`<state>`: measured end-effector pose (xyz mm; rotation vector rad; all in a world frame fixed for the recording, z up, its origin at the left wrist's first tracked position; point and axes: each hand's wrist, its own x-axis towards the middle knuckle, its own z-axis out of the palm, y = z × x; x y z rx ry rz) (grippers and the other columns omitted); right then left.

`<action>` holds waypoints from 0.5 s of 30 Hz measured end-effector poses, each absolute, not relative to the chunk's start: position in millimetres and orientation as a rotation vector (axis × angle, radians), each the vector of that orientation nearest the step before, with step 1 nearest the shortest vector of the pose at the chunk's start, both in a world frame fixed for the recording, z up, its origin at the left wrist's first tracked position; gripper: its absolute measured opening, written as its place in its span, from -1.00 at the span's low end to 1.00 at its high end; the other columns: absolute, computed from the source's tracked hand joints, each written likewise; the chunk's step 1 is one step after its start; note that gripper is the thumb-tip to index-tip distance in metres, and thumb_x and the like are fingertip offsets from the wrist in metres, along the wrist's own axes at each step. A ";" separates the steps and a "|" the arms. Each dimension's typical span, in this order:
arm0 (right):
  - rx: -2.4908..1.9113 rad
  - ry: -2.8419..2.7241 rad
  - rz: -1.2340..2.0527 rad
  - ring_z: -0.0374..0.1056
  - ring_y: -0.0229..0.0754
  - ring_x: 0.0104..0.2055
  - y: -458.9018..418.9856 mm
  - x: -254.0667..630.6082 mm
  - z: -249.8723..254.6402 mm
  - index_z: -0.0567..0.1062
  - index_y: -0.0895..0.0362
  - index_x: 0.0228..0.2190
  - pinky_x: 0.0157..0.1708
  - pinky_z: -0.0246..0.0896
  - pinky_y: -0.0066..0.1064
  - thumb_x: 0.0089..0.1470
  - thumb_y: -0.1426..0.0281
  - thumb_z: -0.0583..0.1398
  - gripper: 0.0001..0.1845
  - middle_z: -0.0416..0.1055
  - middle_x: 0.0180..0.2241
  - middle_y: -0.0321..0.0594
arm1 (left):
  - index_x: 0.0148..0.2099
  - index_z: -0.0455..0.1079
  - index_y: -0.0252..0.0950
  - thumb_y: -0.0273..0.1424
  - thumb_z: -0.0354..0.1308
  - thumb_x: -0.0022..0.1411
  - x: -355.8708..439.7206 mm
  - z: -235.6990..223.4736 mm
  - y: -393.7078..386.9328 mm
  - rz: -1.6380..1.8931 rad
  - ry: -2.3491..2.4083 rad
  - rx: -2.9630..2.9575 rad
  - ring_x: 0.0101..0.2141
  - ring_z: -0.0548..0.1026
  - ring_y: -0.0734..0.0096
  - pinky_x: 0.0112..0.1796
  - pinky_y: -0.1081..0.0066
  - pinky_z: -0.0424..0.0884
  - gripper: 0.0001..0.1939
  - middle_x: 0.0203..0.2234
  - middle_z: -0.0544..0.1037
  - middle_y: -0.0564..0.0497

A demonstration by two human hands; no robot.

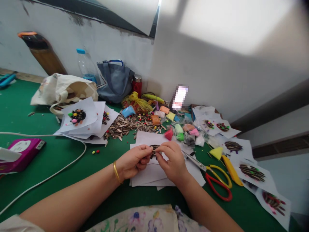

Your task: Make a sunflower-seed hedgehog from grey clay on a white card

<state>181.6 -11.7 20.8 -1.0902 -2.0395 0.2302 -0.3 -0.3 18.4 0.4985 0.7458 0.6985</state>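
Observation:
A small cluster of dark striped sunflower seeds (154, 150) shows between my two hands, above a stack of white paper sheets (149, 175). My left hand (135, 162), with a gold bangle at the wrist, is closed, thumb and forefinger pinched at the cluster's left edge. From the other side, my right hand (172, 161) pinches at the same cluster, its fingers bent inward. Whatever sits between the fingertips is too small to make out. Scissors (207, 169) with red and yellow handles lie just right of my right hand, blades on the paper.
Loose sunflower seeds (120, 125) and colored clay packets (180, 129) lie beyond the paper. Decorated sheets (252, 172) line the right, near a yellow cutter (232, 170). At left are more sheets (93, 124), a cloth bag (48, 91), a white cable (55, 172) and a purple box (26, 151).

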 end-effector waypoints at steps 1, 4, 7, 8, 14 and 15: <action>-1.087 -2.035 0.239 0.32 -0.13 -0.20 -11.3 182.3 20.7 0.51 0.07 -0.28 -0.15 0.17 -0.21 0.15 0.44 0.20 -0.91 0.44 -0.29 -0.20 | -0.38 0.20 -0.30 -0.25 0.34 0.09 -0.1 18.2 -0.4 0.709 0.768 0.520 -0.69 0.05 0.76 -0.70 0.67 -0.19 -0.63 -0.61 0.21 0.20; -1.074 -2.043 0.252 0.32 -0.13 -0.21 -10.3 184.3 20.4 0.53 0.05 -0.23 -0.17 0.18 -0.22 0.17 0.42 0.21 -0.88 0.44 -0.29 -0.20 | -0.39 0.21 -0.31 -0.22 0.34 0.08 0.3 18.4 -1.1 0.715 0.804 0.568 -0.70 0.04 0.75 -0.70 0.64 -0.18 -0.62 -0.62 0.22 0.19; -1.064 -2.055 0.262 0.32 -0.14 -0.23 -9.7 185.7 20.1 0.54 0.04 -0.25 -0.19 0.18 -0.22 0.18 0.40 0.21 -0.90 0.45 -0.31 -0.21 | -0.39 0.23 -0.32 -0.20 0.34 0.07 0.2 19.0 -1.5 0.717 0.813 0.582 -0.70 0.05 0.75 -0.69 0.63 -0.17 -0.62 -0.62 0.24 0.19; -1.063 -2.053 0.264 0.32 -0.14 -0.23 -9.6 186.0 20.2 0.54 0.05 -0.26 -0.19 0.18 -0.22 0.18 0.40 0.21 -0.90 0.45 -0.31 -0.21 | -0.39 0.23 -0.32 -0.19 0.34 0.07 0.1 19.2 -1.5 0.720 0.817 0.580 -0.69 0.05 0.76 -0.69 0.63 -0.18 -0.62 -0.61 0.24 0.18; -1.058 -2.045 0.261 0.32 -0.14 -0.23 -8.7 186.2 21.7 0.54 0.06 -0.29 -0.19 0.18 -0.23 0.16 0.41 0.21 -0.91 0.45 -0.32 -0.20 | -0.40 0.25 -0.33 -0.20 0.33 0.07 0.1 19.6 -0.8 0.719 0.828 0.588 -0.70 0.06 0.76 -0.69 0.62 -0.19 -0.63 -0.60 0.26 0.18; -1.058 -2.047 0.266 0.33 -0.14 -0.23 -8.7 186.1 21.9 0.54 0.07 -0.29 -0.18 0.18 -0.23 0.16 0.42 0.20 -0.91 0.45 -0.32 -0.20 | -0.40 0.26 -0.33 -0.20 0.33 0.08 0.3 19.6 -0.8 0.717 0.832 0.592 -0.70 0.06 0.76 -0.69 0.61 -0.19 -0.64 -0.60 0.26 0.18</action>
